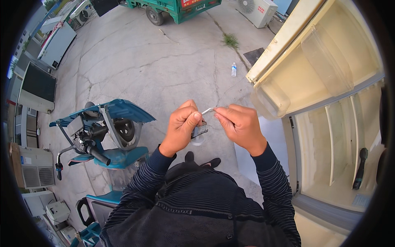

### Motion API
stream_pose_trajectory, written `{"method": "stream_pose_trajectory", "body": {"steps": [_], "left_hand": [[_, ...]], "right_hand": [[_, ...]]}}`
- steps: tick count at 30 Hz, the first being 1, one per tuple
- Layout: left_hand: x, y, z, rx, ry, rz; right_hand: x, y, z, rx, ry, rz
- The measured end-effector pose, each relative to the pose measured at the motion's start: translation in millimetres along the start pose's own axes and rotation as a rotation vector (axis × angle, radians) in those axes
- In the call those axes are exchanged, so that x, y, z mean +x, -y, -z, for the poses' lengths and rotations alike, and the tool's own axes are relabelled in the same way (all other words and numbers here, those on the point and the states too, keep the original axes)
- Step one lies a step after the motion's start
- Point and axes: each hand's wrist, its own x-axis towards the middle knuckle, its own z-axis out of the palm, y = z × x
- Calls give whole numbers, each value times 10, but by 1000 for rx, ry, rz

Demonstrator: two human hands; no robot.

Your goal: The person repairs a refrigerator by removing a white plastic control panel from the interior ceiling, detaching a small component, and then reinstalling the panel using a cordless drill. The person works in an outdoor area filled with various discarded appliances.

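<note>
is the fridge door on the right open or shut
Open: the fridge door stands swung away from the cabinet, with its clear bins and the cabinet's pale inside both showing.

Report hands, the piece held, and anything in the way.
Left hand and right hand: both pinching. Thin white strip bridging them. Open refrigerator at right; no obstruction visible at the strip.

Open-air appliance yard, cracked concrete ground (135, 61), open refrigerator (321, 152), white air-conditioner outdoor unit (261, 15), parked green cargo vehicle (181, 12), grass tuft (230, 40)
</note>
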Motion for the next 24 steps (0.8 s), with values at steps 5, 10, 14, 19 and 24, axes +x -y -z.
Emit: {"method": "stream_pose_trajectory", "body": {"steps": [5, 10, 14, 19, 24], "left_hand": [[-66, -7, 139, -124, 73, 287], [-236, 252, 152, -366, 34, 607], [-287, 735, 160, -549, 114, 944], [-468, 885, -130, -662, 179, 1114], [-699, 829, -365, -650, 373, 1144]], "right_hand": [[-127, -114, -9, -304, -10, 103], [-459, -217, -245, -324, 5, -57], [-897, -262, -450, -221, -33, -332], [-1412, 18, -400, -212, -121, -722], [-1879, 324, -333, -213, -258, -890]]}}
